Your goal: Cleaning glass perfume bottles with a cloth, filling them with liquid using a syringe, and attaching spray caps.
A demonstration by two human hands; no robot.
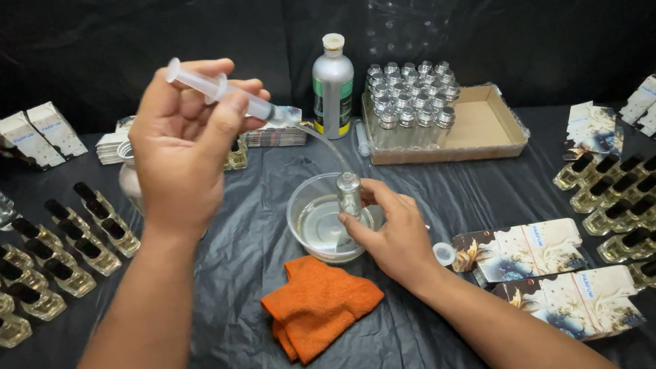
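A: What is held in the hands?

B: A clear syringe [221,89] is gripped in the raised left hand [186,145], thumb laid along the barrel. A thin tube [328,142] is led from its tip down to a small glass bottle [350,194], which is grasped by the right hand [389,236] and held upright at a clear bowl [311,218] of liquid.

A: Is the bottle's base seen?

B: No, it is hidden by the fingers; whether the bowl is touched cannot be told.

A: And around them?

B: An orange cloth [316,305] is laid just beside the bowl. A silver can [332,87] and a cardboard tray [486,129] of empty bottles are set behind. Rows of black-capped filled bottles [50,259] are ranged at the left, and more at the right are cut off by the edge. Printed cartons [531,249] are laid near the right wrist.
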